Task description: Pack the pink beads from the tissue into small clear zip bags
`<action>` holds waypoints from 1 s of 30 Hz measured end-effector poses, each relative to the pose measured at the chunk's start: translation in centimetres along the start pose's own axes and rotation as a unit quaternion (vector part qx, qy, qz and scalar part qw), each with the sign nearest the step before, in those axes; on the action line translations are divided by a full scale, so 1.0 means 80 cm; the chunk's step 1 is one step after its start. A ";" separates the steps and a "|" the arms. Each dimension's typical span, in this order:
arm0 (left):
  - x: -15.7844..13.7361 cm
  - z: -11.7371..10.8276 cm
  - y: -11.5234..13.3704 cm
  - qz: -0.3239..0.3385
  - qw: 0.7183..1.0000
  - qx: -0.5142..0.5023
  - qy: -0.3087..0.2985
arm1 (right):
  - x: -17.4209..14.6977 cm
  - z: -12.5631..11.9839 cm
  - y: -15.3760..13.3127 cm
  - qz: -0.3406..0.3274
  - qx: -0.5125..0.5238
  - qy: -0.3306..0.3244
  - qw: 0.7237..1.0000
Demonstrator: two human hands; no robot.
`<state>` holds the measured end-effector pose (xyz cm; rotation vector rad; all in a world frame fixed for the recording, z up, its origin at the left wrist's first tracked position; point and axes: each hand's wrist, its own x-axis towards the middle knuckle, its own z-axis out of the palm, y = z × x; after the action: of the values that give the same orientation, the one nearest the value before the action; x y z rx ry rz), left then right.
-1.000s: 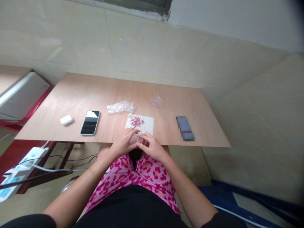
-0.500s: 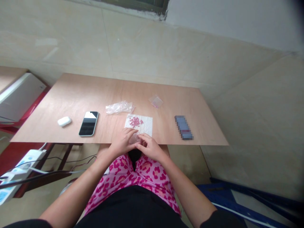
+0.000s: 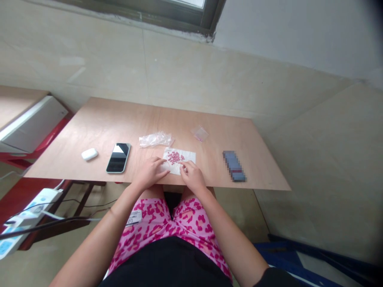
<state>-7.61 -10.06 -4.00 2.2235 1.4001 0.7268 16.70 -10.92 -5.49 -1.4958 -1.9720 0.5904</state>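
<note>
A heap of small pink beads point(image 3: 175, 157) lies on a white sheet point(image 3: 192, 157) near the table's front edge. My left hand point(image 3: 152, 172) rests at the sheet's left side, thumb and index finger apart. A thin curved line, perhaps thread, shows by those two fingertips; whether they touch it is unclear. Over the sheet's front right part, just below the beads, my right hand point(image 3: 192, 174) is closed in a pinch. Whatever sits between its fingertips is too small to make out.
Behind the sheet lie a crumpled clear plastic bag point(image 3: 156, 139) and a small clear bag point(image 3: 200, 134). A phone point(image 3: 119, 158) and a white case point(image 3: 89, 154) are to the left. A blurred dark device point(image 3: 234, 166) lies right. A power strip point(image 3: 36, 213) hangs low left.
My hands have moved apart and forward onto the sheet from its front edge, where they met around something clear. The view has tilted up slightly.
</note>
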 end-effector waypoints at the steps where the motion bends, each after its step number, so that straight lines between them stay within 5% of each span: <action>1: -0.001 0.002 0.000 0.002 1.000 0.001 -0.003 | 0.005 0.005 -0.001 0.009 -0.023 0.002 1.000; 17: 0.003 0.006 -0.009 -0.011 0.999 0.038 -0.035 | 0.023 0.019 -0.014 0.054 -0.121 -0.031 0.991; 26: 0.002 -0.006 -0.002 -0.016 0.999 0.014 -0.042 | 0.028 0.017 -0.019 0.047 0.016 0.021 0.999; 30: 0.002 -0.006 -0.003 -0.011 0.999 0.002 -0.040 | 0.031 0.010 -0.041 0.004 0.096 -0.020 0.995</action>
<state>-8.00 -9.76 -3.71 2.2099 1.3868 0.6222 13.36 -9.41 -3.46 -1.3850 -1.8814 0.7958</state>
